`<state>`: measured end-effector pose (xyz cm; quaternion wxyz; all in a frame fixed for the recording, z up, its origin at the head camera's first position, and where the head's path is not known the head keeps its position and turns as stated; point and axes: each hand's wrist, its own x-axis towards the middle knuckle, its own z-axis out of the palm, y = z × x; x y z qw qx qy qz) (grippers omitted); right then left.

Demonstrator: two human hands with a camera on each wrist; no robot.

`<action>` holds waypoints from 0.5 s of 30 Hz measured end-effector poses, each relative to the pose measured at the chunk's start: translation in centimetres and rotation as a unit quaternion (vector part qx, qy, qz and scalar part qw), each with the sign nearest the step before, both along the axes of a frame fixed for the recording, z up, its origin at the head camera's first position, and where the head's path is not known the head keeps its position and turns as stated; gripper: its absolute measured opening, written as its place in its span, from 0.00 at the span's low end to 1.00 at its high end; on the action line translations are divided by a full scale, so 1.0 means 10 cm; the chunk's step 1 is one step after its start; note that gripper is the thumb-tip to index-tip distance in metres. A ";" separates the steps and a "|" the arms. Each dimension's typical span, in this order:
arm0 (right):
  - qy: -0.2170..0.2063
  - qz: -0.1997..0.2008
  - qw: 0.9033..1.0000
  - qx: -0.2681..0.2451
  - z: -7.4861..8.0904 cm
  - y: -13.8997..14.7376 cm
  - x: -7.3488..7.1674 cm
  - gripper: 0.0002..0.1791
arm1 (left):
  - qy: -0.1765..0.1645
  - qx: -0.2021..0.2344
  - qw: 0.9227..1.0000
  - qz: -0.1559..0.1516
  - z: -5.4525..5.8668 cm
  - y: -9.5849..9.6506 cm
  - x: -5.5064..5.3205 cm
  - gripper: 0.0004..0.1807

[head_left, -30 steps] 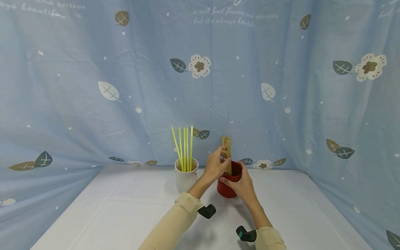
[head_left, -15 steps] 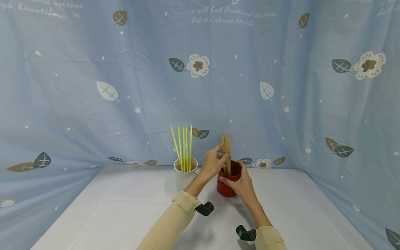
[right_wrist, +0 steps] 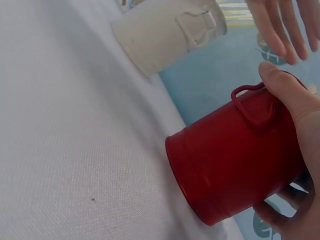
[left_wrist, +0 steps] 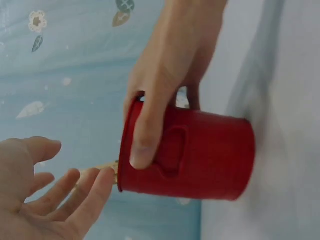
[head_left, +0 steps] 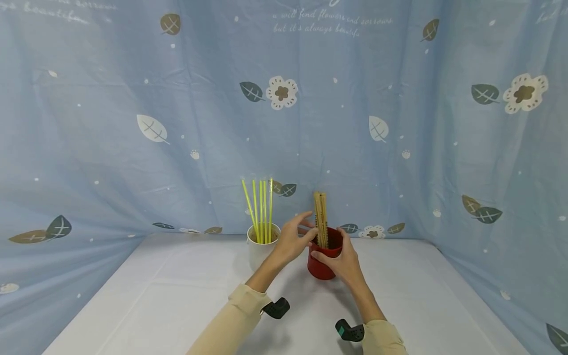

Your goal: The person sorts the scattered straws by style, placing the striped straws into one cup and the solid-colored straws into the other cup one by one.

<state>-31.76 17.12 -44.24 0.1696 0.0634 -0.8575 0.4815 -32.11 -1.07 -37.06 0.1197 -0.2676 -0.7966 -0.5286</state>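
A red metal pail [head_left: 320, 268] stands upright on the table, with several wooden rulers [head_left: 321, 217] rising out of it. My right hand [head_left: 348, 264] grips the pail by its rim, thumb in front and fingers round the far side, as the right wrist view also shows on the red pail [right_wrist: 235, 160]. Just left of the rulers is my left hand [head_left: 289, 241], its fingers spread and loosely bent, holding nothing. In the left wrist view the left hand [left_wrist: 60, 200] is palm up beside the pail's mouth, and most of the rulers are hidden behind its fingers.
Left of the red pail stands a white pail [head_left: 261, 256] with a side handle, holding several thin yellow sticks [head_left: 263, 212]. Both stand near the back of the white-covered table [head_left: 177, 296]. A blue patterned curtain [head_left: 213, 123] hangs close behind and along the sides.
My left hand has let go of the rulers and drawn back to the left. The rulers have turned slightly in the pail. My right hand keeps its hold on the pail.
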 end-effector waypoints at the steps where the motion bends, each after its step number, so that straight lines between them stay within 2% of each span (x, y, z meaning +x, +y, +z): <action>1: -0.002 0.000 1.000 0.001 0.00 0.00 0.00 0.61 | 0.002 -0.003 1.000 0.002 -0.02 -0.03 0.02 0.29; 4: -0.005 -0.005 1.000 0.005 0.01 0.01 0.00 0.62 | 0.017 -0.018 1.000 0.007 -0.06 -0.11 0.09 0.29; 11: -0.003 -0.018 1.000 0.007 -0.01 0.05 -0.02 0.66 | 0.085 -0.074 0.993 0.041 -0.15 -0.36 0.26 0.32; 15: -0.016 -0.022 0.999 0.017 0.01 0.10 0.00 0.67 | 0.092 -0.088 0.989 0.070 -0.18 -0.47 0.33 0.32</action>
